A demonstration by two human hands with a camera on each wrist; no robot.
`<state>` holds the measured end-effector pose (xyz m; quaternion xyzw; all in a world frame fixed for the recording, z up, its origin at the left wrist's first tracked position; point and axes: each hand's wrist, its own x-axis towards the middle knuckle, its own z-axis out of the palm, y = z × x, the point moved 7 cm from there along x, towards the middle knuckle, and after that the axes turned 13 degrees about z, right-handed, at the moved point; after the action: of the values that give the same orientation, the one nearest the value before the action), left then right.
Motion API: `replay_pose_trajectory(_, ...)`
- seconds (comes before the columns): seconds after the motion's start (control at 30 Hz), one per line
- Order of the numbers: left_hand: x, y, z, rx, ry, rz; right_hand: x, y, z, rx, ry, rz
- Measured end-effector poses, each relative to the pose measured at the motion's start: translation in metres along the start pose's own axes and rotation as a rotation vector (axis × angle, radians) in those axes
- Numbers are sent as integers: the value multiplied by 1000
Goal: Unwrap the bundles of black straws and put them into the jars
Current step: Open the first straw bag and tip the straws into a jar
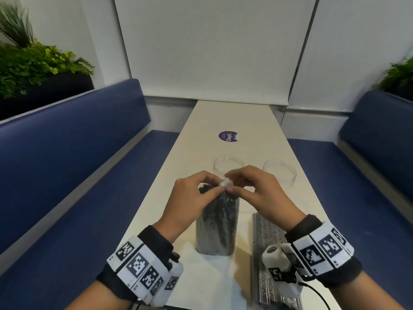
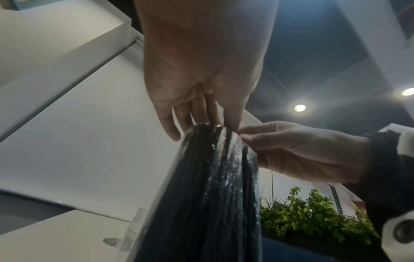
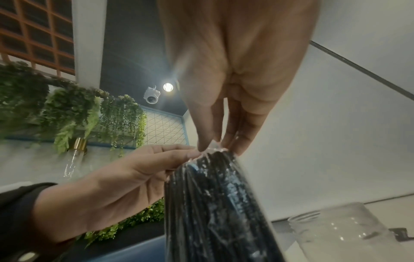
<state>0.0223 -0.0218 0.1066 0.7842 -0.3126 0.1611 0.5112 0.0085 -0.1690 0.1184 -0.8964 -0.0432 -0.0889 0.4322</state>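
A bundle of black straws (image 1: 216, 222) in clear plastic wrap stands upright on the white table (image 1: 223, 115). Both hands work at its twisted top end (image 1: 226, 182). My left hand (image 1: 219, 185) pinches the wrap from the left and my right hand (image 1: 230, 183) pinches it from the right. In the left wrist view the left hand (image 2: 212, 124) sits on top of the bundle (image 2: 212, 195). The right wrist view shows the right hand (image 3: 218, 147) pinching the clear wrap above the straws (image 3: 212, 203). Two clear jars (image 1: 228, 164) (image 1: 279, 173) stand open behind the hands.
Another wrapped bundle (image 1: 268, 240) lies flat on the table under my right wrist. A purple round sticker (image 1: 228, 136) is farther back on the tabletop. Blue benches (image 1: 78, 164) run along both sides of the narrow table.
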Motion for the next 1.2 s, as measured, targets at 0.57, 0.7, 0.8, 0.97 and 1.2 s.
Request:
replay_pose_trajectory(0.57,-4,-12,12,-230,53,-40,2,12,-2,244,187,148)
replay_pose_trajectory(0.7,-3,3,11,78,-19,121,-1,-1,5,53,166,42)
replay_pose_trajectory(0.8,0,15,8,306,-87,268,-2,-7,2,-44,139,-50)
replay_pose_trajectory(0.97,2,9,7,-158,-23,140,5,0,-5,-17,186,-37)
replay_pose_trajectory(1.2,2,-22,-3,-322,206,-183,-3,-5,1,78,125,-135)
